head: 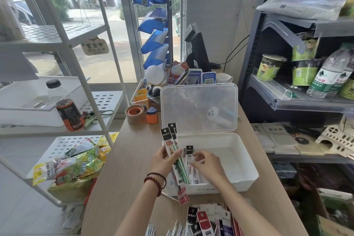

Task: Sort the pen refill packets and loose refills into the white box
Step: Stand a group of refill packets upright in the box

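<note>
A bundle of refill packets point(173, 145) is clasped in the grip of the left hand point(162, 161) over the left end of the open white box point(229, 151) on the worktop point(130, 159). A single packet point(189, 156), upright inside the box, is pinched in the right hand point(207, 165). A pile of packets point(206, 220) is seen at the worktop's near edge.

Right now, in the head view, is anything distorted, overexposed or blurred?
Head view: the wide lens makes the white rack posts lean at the left edge; daylight from the window washes out the white box interior; the left hand gripping refill packets looks slightly soft.
</note>
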Demonstrator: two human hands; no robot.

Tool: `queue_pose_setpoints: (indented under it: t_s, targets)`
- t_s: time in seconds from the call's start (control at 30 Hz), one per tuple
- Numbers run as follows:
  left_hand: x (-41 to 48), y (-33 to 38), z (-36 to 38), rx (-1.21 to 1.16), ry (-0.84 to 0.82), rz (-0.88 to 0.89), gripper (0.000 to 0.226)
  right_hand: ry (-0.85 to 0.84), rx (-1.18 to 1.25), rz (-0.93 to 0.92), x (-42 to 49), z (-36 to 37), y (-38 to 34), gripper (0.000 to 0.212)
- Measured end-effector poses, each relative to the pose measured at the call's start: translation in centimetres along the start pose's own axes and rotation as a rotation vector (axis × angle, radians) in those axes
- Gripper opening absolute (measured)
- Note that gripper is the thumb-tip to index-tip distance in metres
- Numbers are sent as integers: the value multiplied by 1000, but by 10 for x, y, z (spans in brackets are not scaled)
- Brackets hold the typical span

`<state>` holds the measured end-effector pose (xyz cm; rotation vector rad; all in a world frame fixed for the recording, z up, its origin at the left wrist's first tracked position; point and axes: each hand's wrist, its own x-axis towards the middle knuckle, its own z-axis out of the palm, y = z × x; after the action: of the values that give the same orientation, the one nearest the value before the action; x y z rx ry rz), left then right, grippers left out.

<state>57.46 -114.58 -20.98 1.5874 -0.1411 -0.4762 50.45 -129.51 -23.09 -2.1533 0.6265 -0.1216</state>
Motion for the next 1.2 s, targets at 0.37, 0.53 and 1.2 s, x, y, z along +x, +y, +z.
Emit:
queue_pose_setpoints:
  t_s: [0.37, 0.53, 1.2]
  targets:
    - [2, -2, 0, -27, -62, -14, 25, 66, 252, -206, -15, -11, -17, 27]
    - [1, -1, 1, -10, -47, 20, 13, 47, 290, -216, -18, -14, -20, 24]
    - [-5, 3, 3, 33, 3, 46, 3, 74, 357, -108, -18, -17, -23, 17]
